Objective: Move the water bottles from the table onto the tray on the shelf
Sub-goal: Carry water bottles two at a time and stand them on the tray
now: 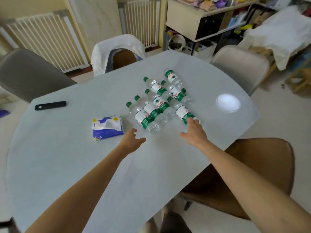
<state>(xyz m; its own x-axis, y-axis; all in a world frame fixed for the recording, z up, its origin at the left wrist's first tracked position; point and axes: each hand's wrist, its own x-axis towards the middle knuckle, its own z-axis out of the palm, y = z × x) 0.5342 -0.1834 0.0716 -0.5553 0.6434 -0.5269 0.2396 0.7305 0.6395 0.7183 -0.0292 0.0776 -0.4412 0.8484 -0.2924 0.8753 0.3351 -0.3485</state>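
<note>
Pale round table [67, 165], bottles [158, 105] lying heaped mid-top. Right hand [195, 130] reaching, fingertips on nearest; grip unclear. Left hand [131, 140] spread, empty. Could set neighbours rolling off the edge.

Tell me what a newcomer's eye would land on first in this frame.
First the cluster of water bottles with green caps, lying on their sides mid-table. Next the two bare arms reaching in: the right hand touches the base of the nearest right bottle, while the left hand hovers open just short of the pile. A blue tissue pack lies left of them.
</note>
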